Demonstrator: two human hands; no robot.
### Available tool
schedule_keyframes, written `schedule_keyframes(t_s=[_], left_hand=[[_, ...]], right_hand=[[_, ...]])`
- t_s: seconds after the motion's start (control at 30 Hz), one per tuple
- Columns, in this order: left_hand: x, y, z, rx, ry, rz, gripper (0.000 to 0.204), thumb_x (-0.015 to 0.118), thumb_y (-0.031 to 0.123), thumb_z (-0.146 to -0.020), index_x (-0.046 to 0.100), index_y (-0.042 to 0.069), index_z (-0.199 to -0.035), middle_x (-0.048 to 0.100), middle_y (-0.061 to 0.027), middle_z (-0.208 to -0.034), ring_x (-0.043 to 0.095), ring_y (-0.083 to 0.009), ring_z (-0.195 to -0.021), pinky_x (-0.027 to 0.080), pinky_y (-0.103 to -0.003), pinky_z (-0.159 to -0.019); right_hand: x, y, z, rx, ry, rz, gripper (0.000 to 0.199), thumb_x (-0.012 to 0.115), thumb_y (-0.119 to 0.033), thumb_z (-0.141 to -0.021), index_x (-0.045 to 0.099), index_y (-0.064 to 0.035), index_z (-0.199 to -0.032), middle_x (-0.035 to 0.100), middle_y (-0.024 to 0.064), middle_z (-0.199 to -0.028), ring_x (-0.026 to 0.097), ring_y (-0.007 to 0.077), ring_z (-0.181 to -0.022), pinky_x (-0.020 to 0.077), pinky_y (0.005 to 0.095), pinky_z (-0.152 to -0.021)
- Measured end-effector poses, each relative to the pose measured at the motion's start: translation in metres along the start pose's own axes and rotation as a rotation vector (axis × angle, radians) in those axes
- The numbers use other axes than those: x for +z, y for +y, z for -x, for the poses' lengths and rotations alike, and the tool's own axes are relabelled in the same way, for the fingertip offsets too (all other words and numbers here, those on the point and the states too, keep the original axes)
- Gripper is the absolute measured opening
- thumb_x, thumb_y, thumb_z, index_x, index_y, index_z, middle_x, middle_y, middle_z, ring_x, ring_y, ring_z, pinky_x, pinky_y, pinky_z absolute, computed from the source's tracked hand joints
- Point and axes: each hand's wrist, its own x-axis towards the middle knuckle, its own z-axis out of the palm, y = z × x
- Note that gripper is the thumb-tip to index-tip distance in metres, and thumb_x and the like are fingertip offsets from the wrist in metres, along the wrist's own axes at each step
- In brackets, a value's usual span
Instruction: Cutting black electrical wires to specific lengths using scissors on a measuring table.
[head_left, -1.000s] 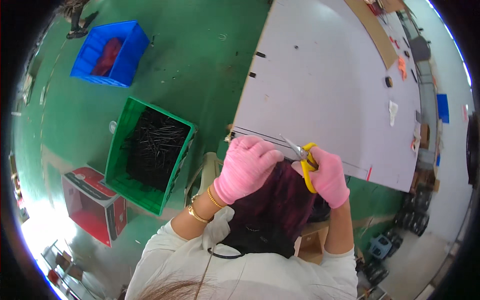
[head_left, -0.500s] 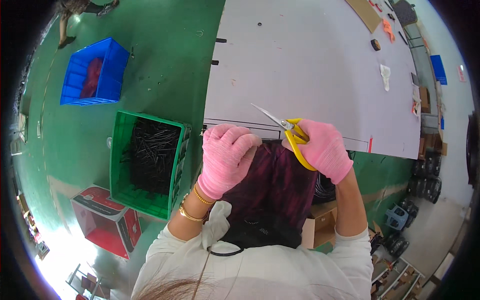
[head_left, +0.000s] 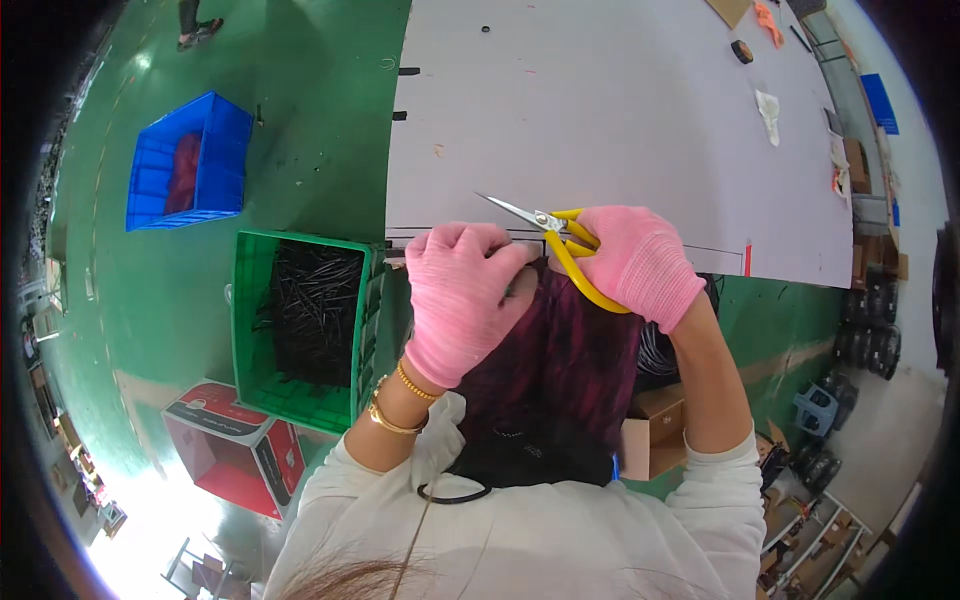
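Head view: wide fisheye from the wearer's head, facing down; left hand [head_left: 462,295] and right hand [head_left: 642,262] close, mid-frame; tabletop [head_left: 600,125] farther off, ahead.

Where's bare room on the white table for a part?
White table: the middle, bounded by right hand and yellow-handled scissors nearside, white scrap and black roll on the right. Crowded: near edge, around left hand and dark fabric.

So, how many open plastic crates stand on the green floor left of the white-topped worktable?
2: a blue rectangular plastic crate farther off, and a green rectangular plastic crate nearer, left of the pink-gloved left hand. Others may be hidden toward the dark rim.
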Motion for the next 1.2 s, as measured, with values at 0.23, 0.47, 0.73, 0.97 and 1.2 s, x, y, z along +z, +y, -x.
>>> schedule_keyframes(t_s=[0.23,0.47,0.73,0.97,1.2], left_hand=[[0.011,0.003,-0.002,0.004,-0.021,-0.011,0.026,0.081,0.021,-0.064,0.073,0.026,-0.089,0.06,0.0054,-0.091,0.056,-0.0233,-0.091,0.04,-0.041,-0.079],[0.011,0.0,-0.004,0.024,0.017,-0.024,0.025,0.081,0.022,-0.064,0.073,0.025,-0.086,0.061,0.0057,-0.09,0.056,-0.0235,-0.091,0.041,-0.041,-0.078],[0.012,0.002,-0.006,-0.005,-0.052,-0.044,0.021,0.08,0.022,-0.065,0.071,0.023,-0.085,0.063,0.0039,-0.092,0.057,-0.0251,-0.091,0.042,-0.042,-0.079],[0.007,-0.002,-0.003,-0.004,-0.076,-0.037,0.022,0.078,0.019,-0.066,0.069,0.022,-0.086,0.063,0.0019,-0.091,0.057,-0.0253,-0.092,0.042,-0.041,-0.08],[0.004,0.011,0.002,0.024,-0.047,0.02,0.014,0.076,0.022,-0.067,0.068,0.021,-0.078,0.061,0.0012,-0.088,0.057,-0.0248,-0.087,0.041,-0.04,-0.077]], right_hand=[[0.001,0.0,0.002,0.011,0.012,-0.018,0.041,0.068,-0.044,-0.085,0.071,-0.006,-0.1,0.069,0.0187,-0.086,0.068,0.0373,-0.084,0.054,0.0445,-0.074],[0.003,0.002,0.001,-0.038,0.069,-0.02,0.041,0.068,-0.043,-0.086,0.071,-0.007,-0.104,0.069,0.0189,-0.087,0.068,0.0376,-0.085,0.0541,0.0444,-0.075],[0.014,0.012,0.014,-0.095,0.16,-0.216,0.032,0.072,-0.033,-0.085,0.068,-0.0043,-0.098,0.068,0.0174,-0.085,0.065,0.038,-0.078,0.0509,0.0425,-0.068],[0.071,0.008,0.081,-0.059,0.559,-1.111,0.02,0.066,-0.017,-0.092,0.054,-0.0033,-0.084,0.048,0.003,-0.069,0.05,0.0123,-0.06,0.0417,0.0274,-0.054],[0.168,-0.011,0.122,0.411,-0.286,-2.608,0.015,0.064,-0.009,-0.091,0.051,-0.0046,-0.096,0.049,-0.001,-0.079,0.05,0.0122,-0.07,0.0463,0.0287,-0.067]])
